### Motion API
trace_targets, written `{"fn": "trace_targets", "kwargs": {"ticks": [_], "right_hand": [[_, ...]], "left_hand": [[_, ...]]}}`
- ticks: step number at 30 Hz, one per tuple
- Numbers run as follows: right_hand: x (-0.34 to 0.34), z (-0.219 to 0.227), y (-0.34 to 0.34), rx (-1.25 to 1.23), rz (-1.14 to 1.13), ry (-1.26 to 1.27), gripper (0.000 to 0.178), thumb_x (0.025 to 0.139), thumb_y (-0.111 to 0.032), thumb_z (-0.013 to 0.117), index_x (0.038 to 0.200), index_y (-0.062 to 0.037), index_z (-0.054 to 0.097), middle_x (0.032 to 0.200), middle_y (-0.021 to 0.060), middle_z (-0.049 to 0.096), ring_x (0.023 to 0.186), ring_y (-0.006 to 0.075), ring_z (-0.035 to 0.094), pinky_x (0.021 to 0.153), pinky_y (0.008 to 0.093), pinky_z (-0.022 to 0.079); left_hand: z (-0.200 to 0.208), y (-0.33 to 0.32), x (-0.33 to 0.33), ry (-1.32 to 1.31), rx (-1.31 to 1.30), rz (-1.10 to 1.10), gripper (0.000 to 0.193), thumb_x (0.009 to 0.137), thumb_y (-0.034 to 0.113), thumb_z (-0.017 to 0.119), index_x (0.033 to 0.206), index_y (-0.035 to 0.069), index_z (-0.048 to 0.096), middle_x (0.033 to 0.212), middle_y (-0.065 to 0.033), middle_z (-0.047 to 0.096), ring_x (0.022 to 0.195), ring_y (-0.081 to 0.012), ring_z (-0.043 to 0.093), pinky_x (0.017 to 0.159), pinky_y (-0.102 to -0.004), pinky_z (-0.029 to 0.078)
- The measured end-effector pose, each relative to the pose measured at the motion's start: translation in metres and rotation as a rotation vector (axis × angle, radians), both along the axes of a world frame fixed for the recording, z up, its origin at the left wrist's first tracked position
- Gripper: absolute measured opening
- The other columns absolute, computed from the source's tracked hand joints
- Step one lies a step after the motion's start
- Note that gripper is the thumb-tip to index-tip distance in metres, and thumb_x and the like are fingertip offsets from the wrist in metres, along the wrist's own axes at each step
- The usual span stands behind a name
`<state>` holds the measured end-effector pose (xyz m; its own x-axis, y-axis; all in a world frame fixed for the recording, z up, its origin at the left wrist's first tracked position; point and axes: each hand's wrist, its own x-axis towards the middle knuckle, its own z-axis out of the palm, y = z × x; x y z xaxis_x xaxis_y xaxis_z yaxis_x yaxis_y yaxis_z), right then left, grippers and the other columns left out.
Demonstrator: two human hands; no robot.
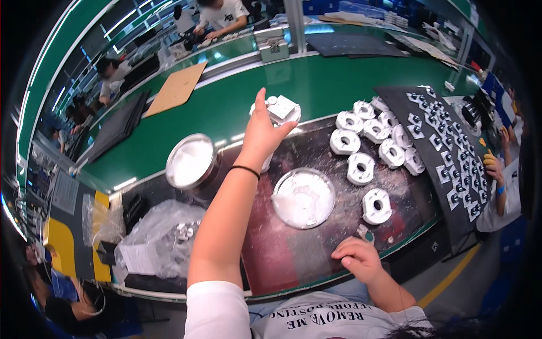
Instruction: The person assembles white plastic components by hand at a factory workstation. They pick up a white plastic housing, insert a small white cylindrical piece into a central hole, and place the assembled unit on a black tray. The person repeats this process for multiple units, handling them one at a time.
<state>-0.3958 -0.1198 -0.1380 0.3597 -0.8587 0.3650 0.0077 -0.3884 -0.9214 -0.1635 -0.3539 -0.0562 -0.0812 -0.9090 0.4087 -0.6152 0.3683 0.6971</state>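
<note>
My left hand (pixel 264 131), with a dark band at the wrist, reaches over the far edge of the dark work mat. Its thumb and fingers grip a white moulded part (pixel 284 107) with a raised square block, above the green belt. Near the front edge of the mat, my right hand (pixel 360 259) is closed with its fingers curled. A small pale and greenish piece (pixel 366 233) shows just beyond its knuckles; whether the hand grips it is hard to make out. Between the hands stands a round dish (pixel 304 217) of white material.
Several white ring-shaped parts (pixel 361 168) lie to the right. Beyond them a dark board (pixel 415 121) carries rows of small pieces. A second round container (pixel 191 161) and a clear plastic bag (pixel 164 226) are on the left. Other people work across the green belt (pixel 231 96).
</note>
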Motion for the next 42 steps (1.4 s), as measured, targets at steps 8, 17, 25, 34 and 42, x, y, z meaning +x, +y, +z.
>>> {"fn": "trace_targets", "kwargs": {"ticks": [8,17,25,34,42], "right_hand": [[-0.005,0.003,-0.004,0.023,0.105,-0.082,0.013,0.083,-0.004,0.060,0.095,0.0010,0.064,0.091,0.0116,0.064,0.082,0.0248,0.060,0.074,0.0338,0.048],[-0.010,0.001,-0.006,0.027,0.192,-0.151,0.014,0.083,-0.003,0.060,0.095,0.0002,0.064,0.089,0.0114,0.064,0.080,0.0249,0.060,0.072,0.0342,0.047],[-0.008,0.005,-0.005,-0.019,0.143,-0.136,0.014,0.083,-0.003,0.059,0.095,0.0000,0.064,0.088,0.0109,0.064,0.079,0.0250,0.059,0.071,0.0340,0.047],[-0.010,0.001,0.000,-0.071,0.043,-0.100,0.009,0.081,-0.001,0.059,0.087,0.0016,0.064,0.082,0.0110,0.064,0.073,0.0232,0.059,0.066,0.0323,0.047],[-0.003,-0.004,0.004,0.041,0.020,-0.147,0.011,0.083,-0.006,0.058,0.088,0.0016,0.064,0.080,0.0107,0.063,0.073,0.0196,0.059,0.065,0.0299,0.046]], "left_hand": [[-0.050,-0.096,-0.034,-0.136,0.200,0.037,0.105,0.067,0.026,0.079,0.142,-0.002,0.011,0.121,-0.0303,0.052,0.114,-0.0386,0.053,0.096,-0.0380,0.042],[-0.020,-0.113,-0.005,-0.706,0.251,0.355,0.119,0.056,0.038,0.083,0.146,0.007,0.011,0.148,-0.0219,0.019,0.138,-0.0348,0.020,0.110,-0.0481,0.022],[-0.044,-0.107,0.047,-0.802,0.379,0.441,0.040,0.081,0.014,0.055,0.121,0.011,0.052,0.122,-0.0134,0.054,0.111,-0.0323,0.054,0.089,-0.0490,0.044],[0.093,0.053,0.002,-0.760,0.103,-0.112,0.031,0.072,0.016,0.058,0.101,0.004,0.066,0.097,-0.0184,0.063,0.089,-0.0347,0.061,0.079,-0.0406,0.049],[0.015,0.157,0.043,-0.220,1.152,-0.844,0.029,0.080,0.015,0.056,0.104,0.001,0.063,0.089,-0.0071,0.066,0.079,-0.0153,0.061,0.071,-0.0274,0.049]]}}
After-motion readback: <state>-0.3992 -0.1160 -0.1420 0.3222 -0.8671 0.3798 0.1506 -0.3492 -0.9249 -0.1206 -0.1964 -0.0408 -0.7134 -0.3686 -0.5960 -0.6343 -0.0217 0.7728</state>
